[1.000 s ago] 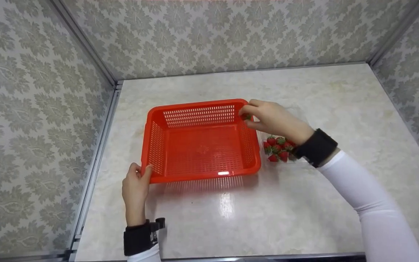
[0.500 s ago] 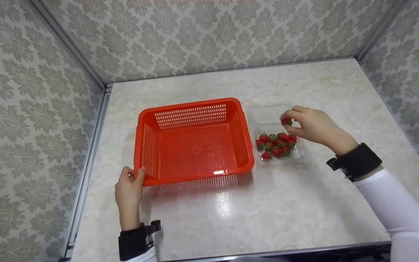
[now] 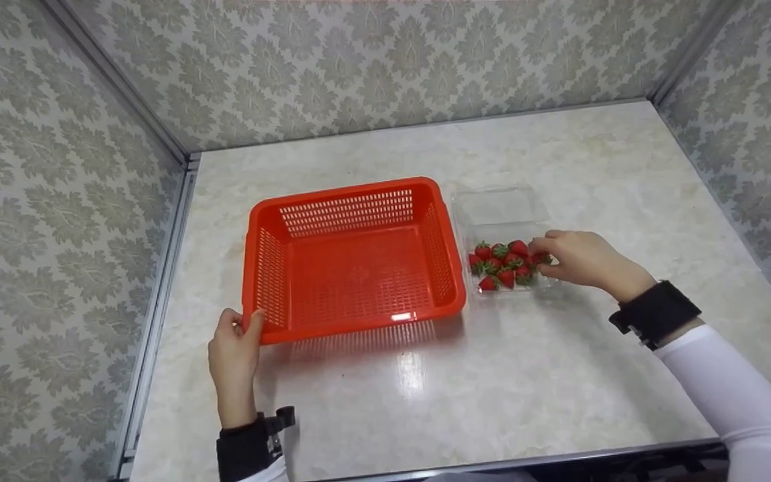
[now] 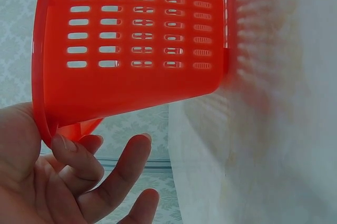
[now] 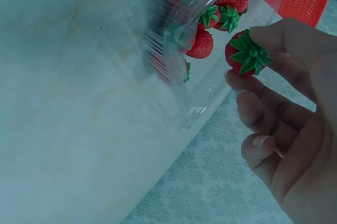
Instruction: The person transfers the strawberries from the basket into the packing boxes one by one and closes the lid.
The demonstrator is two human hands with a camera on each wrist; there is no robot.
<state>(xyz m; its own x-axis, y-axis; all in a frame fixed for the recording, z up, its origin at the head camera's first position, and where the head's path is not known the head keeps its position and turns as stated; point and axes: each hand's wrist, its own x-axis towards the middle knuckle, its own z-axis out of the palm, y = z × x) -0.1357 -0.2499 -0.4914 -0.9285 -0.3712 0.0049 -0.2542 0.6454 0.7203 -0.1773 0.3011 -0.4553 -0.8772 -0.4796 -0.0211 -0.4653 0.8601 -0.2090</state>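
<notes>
My left hand [image 3: 233, 358] grips the near left corner of a red plastic basket [image 3: 359, 327] with slotted sides. In the left wrist view the thumb and a finger [image 4: 129, 163] are seen by the basket's rim. My right hand [image 3: 586, 260] pinches one strawberry [image 5: 247, 54] between thumb and forefinger, its green leaves toward the right wrist camera. The strawberry is at the right side of a clear plastic box [image 3: 496, 206] with its lid folded back. Several strawberries [image 3: 506, 276] lie in the box.
The box stands close to the basket's right side on a pale marbled table [image 3: 372, 415]. Patterned wall panels [image 3: 359, 73] border the table at the back, left and right. A dark edge runs along the table's front.
My right hand has carried the strawberry from the basket's right rim over to the box, then lowered it at the box's right side. My left hand keeps its grip on the basket.
</notes>
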